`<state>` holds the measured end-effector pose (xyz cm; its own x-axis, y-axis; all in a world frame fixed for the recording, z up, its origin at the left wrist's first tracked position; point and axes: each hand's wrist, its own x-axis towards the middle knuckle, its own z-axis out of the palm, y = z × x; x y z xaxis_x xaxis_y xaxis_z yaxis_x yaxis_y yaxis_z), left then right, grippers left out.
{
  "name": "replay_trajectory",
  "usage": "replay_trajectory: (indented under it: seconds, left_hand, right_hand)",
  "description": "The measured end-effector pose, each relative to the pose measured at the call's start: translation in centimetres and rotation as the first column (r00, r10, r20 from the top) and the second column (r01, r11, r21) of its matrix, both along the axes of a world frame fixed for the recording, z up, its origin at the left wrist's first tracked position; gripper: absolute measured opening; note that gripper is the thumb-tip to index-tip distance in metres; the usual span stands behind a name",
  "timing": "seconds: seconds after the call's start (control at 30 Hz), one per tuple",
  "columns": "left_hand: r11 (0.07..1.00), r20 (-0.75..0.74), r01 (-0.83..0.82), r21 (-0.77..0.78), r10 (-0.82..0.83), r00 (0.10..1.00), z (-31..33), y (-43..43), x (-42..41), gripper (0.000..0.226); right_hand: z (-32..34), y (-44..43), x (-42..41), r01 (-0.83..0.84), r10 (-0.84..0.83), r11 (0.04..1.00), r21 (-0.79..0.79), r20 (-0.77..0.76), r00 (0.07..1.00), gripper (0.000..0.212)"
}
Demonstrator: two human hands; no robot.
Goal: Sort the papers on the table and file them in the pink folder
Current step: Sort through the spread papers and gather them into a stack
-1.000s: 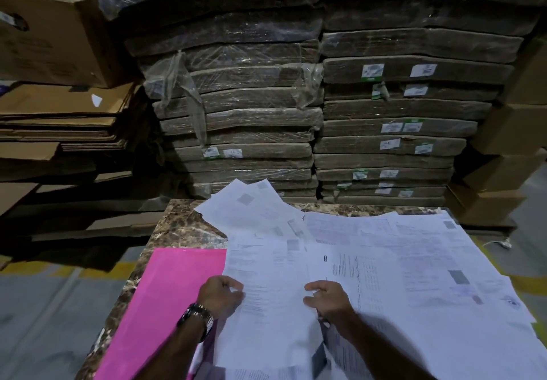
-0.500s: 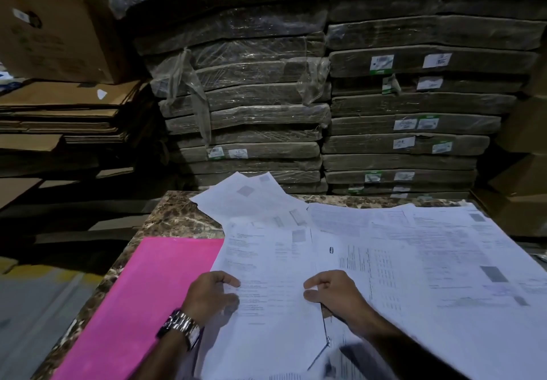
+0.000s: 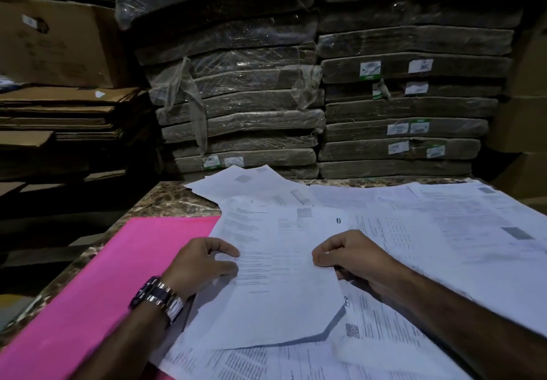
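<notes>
Near edge: left hand [image 3: 204, 261] and right hand [image 3: 349, 256], fingers curled, each pinched a side edge of one printed sheet [image 3: 281, 296] atop the loose papers [image 3: 444, 231]. We judged a lift could crease it, or drag overlapping sheets off the table [image 3: 165, 202]. Pink folder [image 3: 103, 276] lay flat at left, its right edge under paper; contents we could not tell. Far: wrapped stacks [image 3: 236, 119] and a cardboard box [image 3: 59, 42], contents hidden.

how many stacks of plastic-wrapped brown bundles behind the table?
2. The left plastic-wrapped brown stack stands behind the far edge of the marble-pattern table; the right plastic-wrapped brown stack stands next to it. Others may sit outside the frame.
</notes>
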<state>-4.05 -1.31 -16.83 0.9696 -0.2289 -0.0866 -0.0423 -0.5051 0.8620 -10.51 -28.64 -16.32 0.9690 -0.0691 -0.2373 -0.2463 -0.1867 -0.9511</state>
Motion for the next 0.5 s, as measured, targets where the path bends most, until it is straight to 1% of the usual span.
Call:
replay_trajectory:
  seconds: [0.1,0.2,0.5]
  left_hand:
    - [1.000,0.026,-0.012,0.003,0.012,1.000,-0.1,-0.1,-0.3,0.017]
    - [0.999,0.043,-0.036,0.016,0.036,0.998,-0.1,0.1,-0.6,0.017]
    - [0.996,0.090,-0.080,0.035,0.076,0.993,0.6,-0.1,-1.9,0.013]
  right_hand:
    - [-0.5,0.4,-0.2,0.042,-0.036,0.995,-0.085,0.063,0.997,0.007]
    - [-0.8,0.7,-0.3,0.074,-0.061,0.990,-0.121,0.104,0.993,0.004]
    - [-0.6,1.3,-1.4,0.103,-0.076,0.980,-0.168,0.161,0.984,0.001]
